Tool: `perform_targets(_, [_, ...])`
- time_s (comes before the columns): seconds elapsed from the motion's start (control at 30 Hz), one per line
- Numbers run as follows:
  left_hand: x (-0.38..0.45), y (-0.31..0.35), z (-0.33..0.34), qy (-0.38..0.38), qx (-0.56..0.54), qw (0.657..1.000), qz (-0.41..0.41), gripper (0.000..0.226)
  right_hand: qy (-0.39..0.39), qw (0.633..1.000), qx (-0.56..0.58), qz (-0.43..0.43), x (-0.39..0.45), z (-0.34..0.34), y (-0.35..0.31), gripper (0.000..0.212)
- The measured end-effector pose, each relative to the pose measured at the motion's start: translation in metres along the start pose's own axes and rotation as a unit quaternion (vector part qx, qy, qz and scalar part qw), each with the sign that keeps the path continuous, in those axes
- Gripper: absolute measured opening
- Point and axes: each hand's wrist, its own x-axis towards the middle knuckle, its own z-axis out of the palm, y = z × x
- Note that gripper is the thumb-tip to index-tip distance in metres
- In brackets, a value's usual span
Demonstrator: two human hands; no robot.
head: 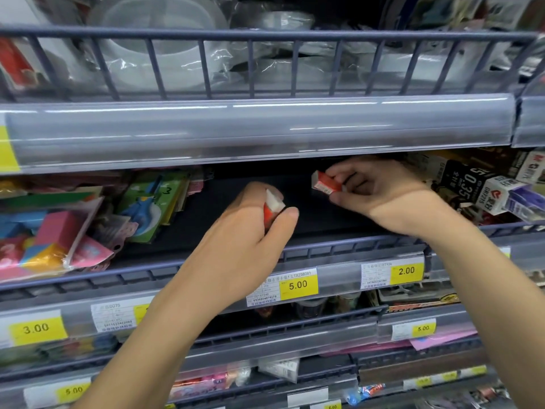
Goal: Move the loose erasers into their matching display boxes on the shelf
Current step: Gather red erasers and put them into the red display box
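Both my hands reach into the middle shelf (324,249) of a store rack. My left hand (244,231) is shut on a small eraser (272,206) with a red sleeve and a white end poking up between thumb and fingers. Farther right and deeper in, my right hand (380,196) pinches a second red-and-white eraser (326,182) by its right end, with the eraser pointing left. Below both hands the shelf floor is dark and bare. No display box for these erasers is visible.
Colourful packets and pink blocks (56,237) crowd the shelf's left part. Black and white refill boxes (486,190) are stacked at the right. A low wire rail with price tags (298,284) fronts the shelf. The upper shelf's edge (259,128) hangs close above my hands.
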Motion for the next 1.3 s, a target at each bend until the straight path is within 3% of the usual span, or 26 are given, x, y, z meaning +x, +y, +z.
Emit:
perform_targets(0.1, [-0.002, 0.002, -0.001, 0.0, -0.01, 1.0, -0.006, 0.045, -0.028, 0.992, 0.109, -0.056, -0.024, 0.012, -0.022, 0.031])
perform_targets(0.17, [-0.002, 0.006, 0.0, 0.009, -0.02, 1.0, 0.0, 0.051, -0.043, 0.983, 0.168, -0.065, -0.035, 0.018, -0.035, 0.032])
perform_targets(0.3, [-0.002, 0.013, 0.004, 0.024, -0.087, 0.996, 0.003, 0.044, -0.047, 0.969, 0.231, -0.075, -0.045, 0.035, -0.051, 0.031])
perform_targets(0.47, [0.0, 0.017, 0.006, 0.036, -0.087, 0.995, 0.033, 0.027, 0.023, 0.961, 0.26, -0.091, -0.051, 0.051, -0.055, 0.022])
perform_targets(0.57, [-0.001, 0.017, 0.006, 0.024, -0.079, 0.995, 0.049, 0.04, 0.047, 0.971, 0.207, -0.113, -0.051, 0.054, -0.054, 0.019])
perform_targets(0.73, [0.004, 0.006, 0.004, 0.02, -0.073, 0.997, 0.006, 0.038, 0.025, 0.984, 0.083, -0.153, -0.044, 0.045, -0.047, 0.027])
perform_targets(0.9, [0.005, -0.002, 0.003, 0.031, -0.03, 0.999, 0.006, 0.025, 0.054, 0.996, -0.023, -0.07, -0.019, 0.018, -0.013, 0.018])
perform_targets(1.0, [0.005, -0.003, 0.005, 0.017, -0.016, 1.0, 0.012, 0.027, -0.046, 0.975, -0.218, 0.023, 0.003, 0.002, 0.007, 0.053])
perform_targets(1.07, [0.006, -0.003, 0.006, 0.015, -0.019, 1.0, 0.005, 0.02, -0.102, 0.957, -0.267, 0.051, 0.014, -0.004, 0.014, 0.069])
perform_targets(1.2, [0.008, -0.005, 0.007, 0.018, -0.02, 1.0, -0.002, 0.015, -0.145, 0.946, -0.285, 0.05, 0.027, -0.005, 0.022, 0.068])
perform_targets(1.3, [0.01, -0.008, 0.005, 0.022, -0.011, 1.0, -0.015, 0.015, -0.123, 0.945, -0.3, 0.04, 0.032, -0.005, 0.025, 0.057])
